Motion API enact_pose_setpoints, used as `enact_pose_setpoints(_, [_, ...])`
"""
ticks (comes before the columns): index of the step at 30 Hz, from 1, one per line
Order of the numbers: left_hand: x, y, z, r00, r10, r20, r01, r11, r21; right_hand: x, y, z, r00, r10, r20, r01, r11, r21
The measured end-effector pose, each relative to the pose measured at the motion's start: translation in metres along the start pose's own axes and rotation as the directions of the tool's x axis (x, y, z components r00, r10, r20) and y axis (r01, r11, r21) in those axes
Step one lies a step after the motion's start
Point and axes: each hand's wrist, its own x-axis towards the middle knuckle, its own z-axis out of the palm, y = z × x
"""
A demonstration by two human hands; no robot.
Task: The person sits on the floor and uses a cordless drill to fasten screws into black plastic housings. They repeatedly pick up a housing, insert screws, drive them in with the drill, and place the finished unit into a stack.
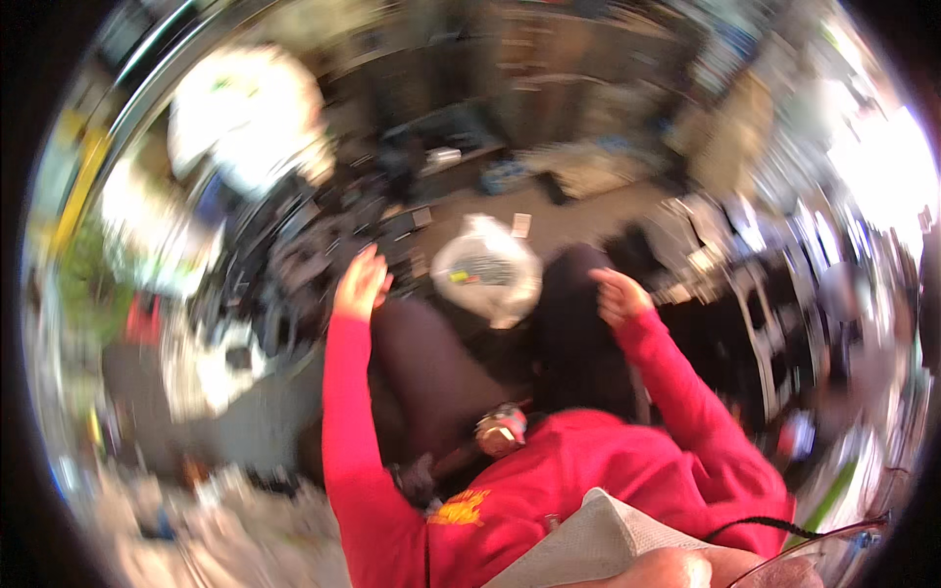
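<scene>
My left hand (363,282) is raised beside my left knee, fingers loosely bent and apart, with nothing visible in them. Over by my right knee, my right hand (622,297) has its fingers curled in; whether they hold something is hidden by the blur. Between and beyond my knees stands a whitish, rounded container or bag (525,272). A dark greyish-green mass with a small yellow patch shows inside it. Neither hand touches it.
Piles of dark, blurred items (294,250) crowd the left. Dark crates or racks (755,323) stand at the right. Brown boxes (549,49) line the back, with a crumpled tan sack (588,169) in front. A small pale card-like piece (521,225) lies by the white container.
</scene>
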Motion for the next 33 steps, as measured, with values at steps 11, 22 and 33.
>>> enact_pose_setpoints(11, [-0.064,0.007,0.068,0.824,0.405,0.397,-0.432,-0.006,0.902,-0.170,-0.066,-0.018,0.357,-0.896,0.265,0.396,-0.112,-0.911])
enact_pose_setpoints(22, [-0.096,0.004,0.093,0.797,0.399,0.453,-0.479,-0.039,0.877,-0.223,-0.273,-0.197,0.503,-0.834,-0.227,-0.543,-0.100,-0.834])
enact_pose_setpoints(33, [-0.114,0.002,0.092,0.777,0.447,0.443,-0.484,-0.024,0.875,-0.201,-0.306,-0.244,0.670,-0.654,-0.352,-0.588,-0.178,-0.789])
